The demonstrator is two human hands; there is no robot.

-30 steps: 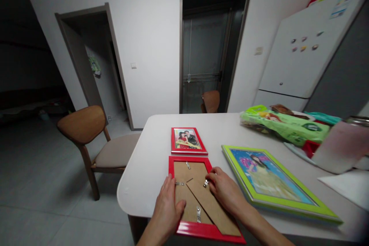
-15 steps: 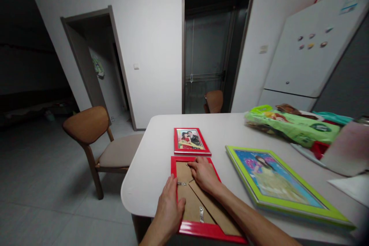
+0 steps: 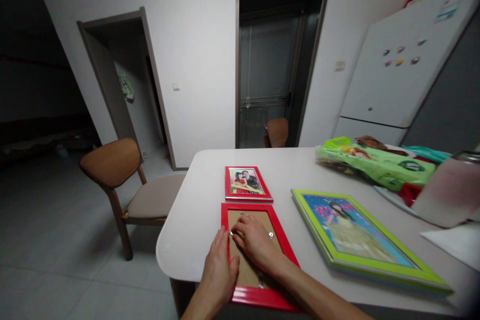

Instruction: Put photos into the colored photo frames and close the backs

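A red picture frame [image 3: 285, 245] lies face down at the near edge of the white table [image 3: 195, 215], its brown backing board up with small metal clips. My left hand [image 3: 217, 272] lies flat on the frame's left border, fingers stretched out. My right hand [image 3: 257, 242] rests on the backing board, its fingertips at the clip on the left side near the left hand. Just beyond lies a smaller red frame [image 3: 245, 183] face up with a photo of two people.
A large green frame [image 3: 360, 237] with a picture lies to the right. Green bags [image 3: 375, 165] and other items sit at the back right, a white sheet [image 3: 455, 242] at far right. A wooden chair [image 3: 123, 180] stands left of the table; a refrigerator [image 3: 401, 75] stands beyond.
My right hand moved from the clip on the frame's right side to the top clip, then to the left clip beside my left hand. The left hand stayed on the left border.
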